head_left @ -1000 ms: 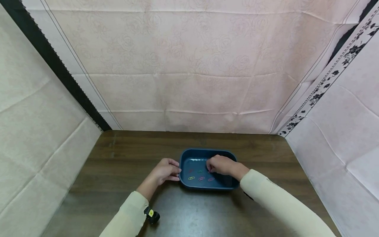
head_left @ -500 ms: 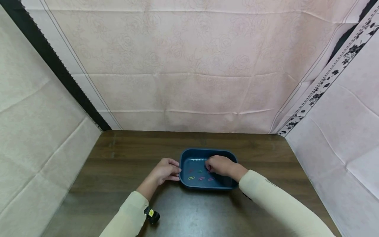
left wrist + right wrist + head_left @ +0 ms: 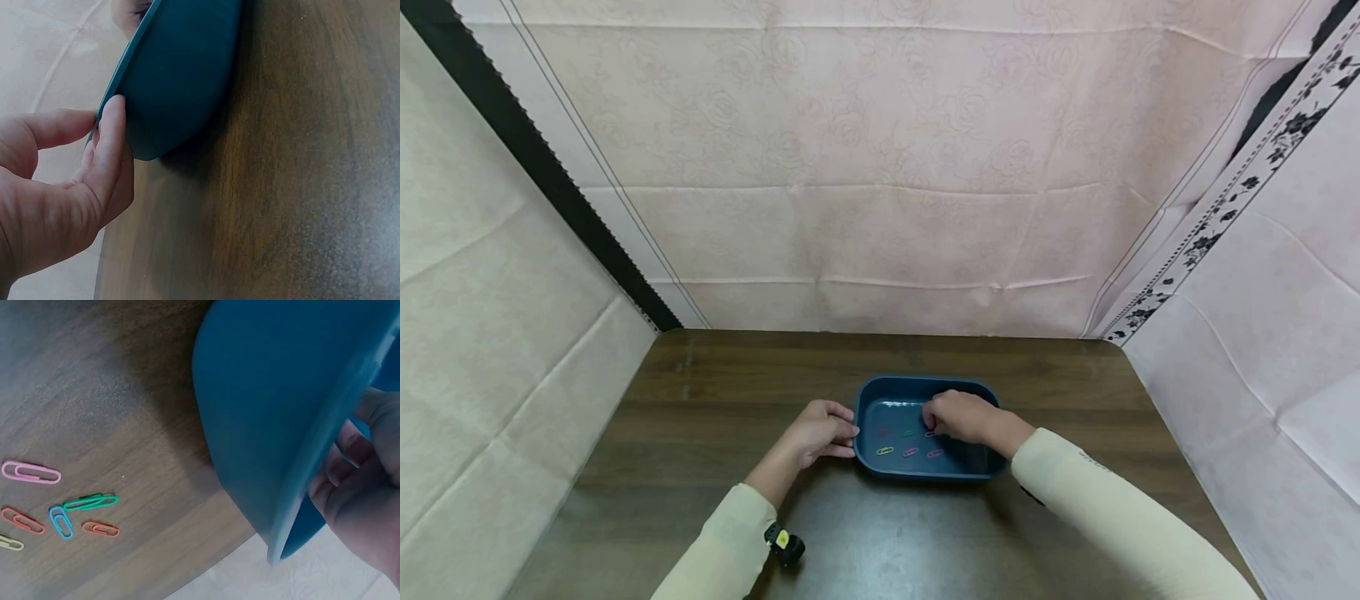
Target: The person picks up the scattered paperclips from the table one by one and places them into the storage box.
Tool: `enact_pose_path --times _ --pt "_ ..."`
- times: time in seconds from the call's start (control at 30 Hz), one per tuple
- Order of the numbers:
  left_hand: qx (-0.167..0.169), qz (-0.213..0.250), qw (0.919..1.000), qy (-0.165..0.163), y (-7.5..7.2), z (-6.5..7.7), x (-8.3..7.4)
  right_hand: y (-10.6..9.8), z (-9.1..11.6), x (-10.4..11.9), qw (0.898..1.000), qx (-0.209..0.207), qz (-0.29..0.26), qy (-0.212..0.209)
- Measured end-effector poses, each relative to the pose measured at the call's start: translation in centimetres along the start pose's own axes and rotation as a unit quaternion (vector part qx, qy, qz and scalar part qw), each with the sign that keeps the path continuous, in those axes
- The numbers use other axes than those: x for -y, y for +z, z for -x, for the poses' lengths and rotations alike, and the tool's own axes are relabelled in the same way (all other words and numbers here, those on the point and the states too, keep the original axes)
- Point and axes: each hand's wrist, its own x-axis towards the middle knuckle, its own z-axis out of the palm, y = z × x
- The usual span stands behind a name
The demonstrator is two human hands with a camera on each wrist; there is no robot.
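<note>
Pale fabric drapes with a faint rose pattern [image 3: 880, 167] rise behind and along both sides of the brown wood-grain worktop [image 3: 737, 375], bounding the area in which the arms can move. Near its middle sits a dark blue rectangular tray with rounded corners [image 3: 880, 421], flat on its base, probably placed there because both arms reach it easily; its raised walls would keep small pieces from sliding off.

The cream sleeve on the right arm [image 3: 1097, 500] crosses the tray's near right corner and covers part of the worktop, so it blocks the head view there. Of the two hands, the left [image 3: 823, 433] pinches the tray's left rim between thumb and fingers, most likely to steady it. The right [image 3: 962, 417] reaches inside with bent fingers, tips down; whether they grip anything, I cannot tell.

A black wrist device with a yellow mark [image 3: 785, 546] hangs at the left cuff, clear of the tray.

Smallest are the thin coloured paper clips [image 3: 911, 452], spread apart on the tray floor, a purple-pink one [image 3: 929, 433] right by the right fingertips. More loose clips [image 3: 90, 501] lie on the wood outside the tray in the right wrist view, perhaps hidden from above by that sleeve.
</note>
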Motion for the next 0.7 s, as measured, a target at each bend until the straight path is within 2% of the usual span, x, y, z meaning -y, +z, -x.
enact_pose_path --times 0.37,0.7 --pt "0.001 -0.004 1.0 -0.001 0.0 0.0 -0.1 -1.1 1.0 -0.3 1.0 -0.025 -0.011 -0.007" --pt "0.0 -0.004 1.0 0.0 0.1 0.0 -0.1 -1.9 2.5 -0.9 0.995 -0.063 -0.07 -0.02"
